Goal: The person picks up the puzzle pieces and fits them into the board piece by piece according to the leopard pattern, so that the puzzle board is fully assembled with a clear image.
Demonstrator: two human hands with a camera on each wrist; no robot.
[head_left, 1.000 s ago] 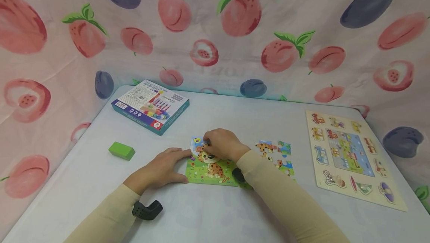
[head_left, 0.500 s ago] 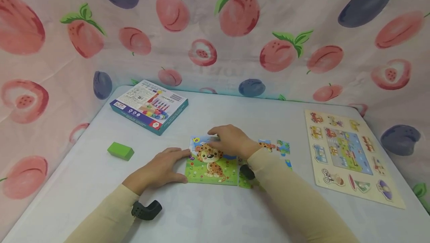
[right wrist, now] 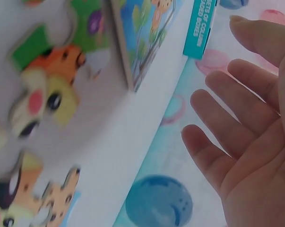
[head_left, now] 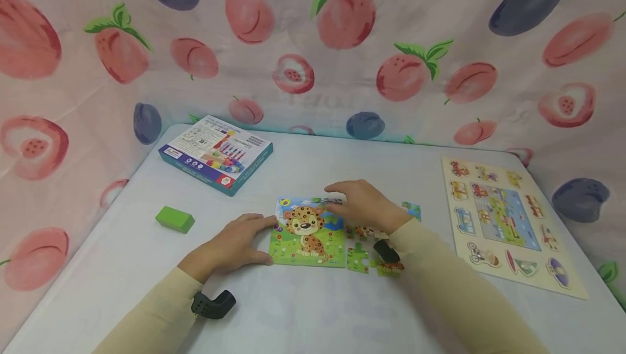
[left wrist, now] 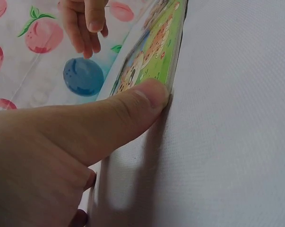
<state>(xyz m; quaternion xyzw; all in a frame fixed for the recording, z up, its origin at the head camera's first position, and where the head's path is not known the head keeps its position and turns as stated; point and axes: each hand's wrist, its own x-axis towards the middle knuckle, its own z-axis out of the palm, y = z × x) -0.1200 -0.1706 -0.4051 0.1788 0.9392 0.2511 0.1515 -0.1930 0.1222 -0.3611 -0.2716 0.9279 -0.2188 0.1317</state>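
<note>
A leopard picture puzzle board (head_left: 288,250) lies flat on the table in the head view. My left hand (head_left: 235,242) rests at its left side with fingers extended; in the left wrist view the thumb (left wrist: 154,92) touches the board's edge. Over the board's upper right corner hovers my right hand (head_left: 364,204), fingers relaxed. The right wrist view shows that palm (right wrist: 260,137) holding nothing. Loose jigsaw pieces (head_left: 358,260) lie just right of the board, partly hidden by the right arm. Several of them, with animal faces (right wrist: 52,94), appear blurred in the right wrist view.
A green block (head_left: 174,219) lies left of the left hand. Behind it stands a flat toy box (head_left: 215,155). A cream vehicle puzzle board (head_left: 513,267) lies at the right. A fruit-patterned cloth (head_left: 337,71) borders the table (head_left: 293,316) at the back and sides.
My right hand has moved from the board's upper left, over the leopard's head, rightward to its upper right corner, and its fingers have spread. The left hand has stayed at the board's left side.
</note>
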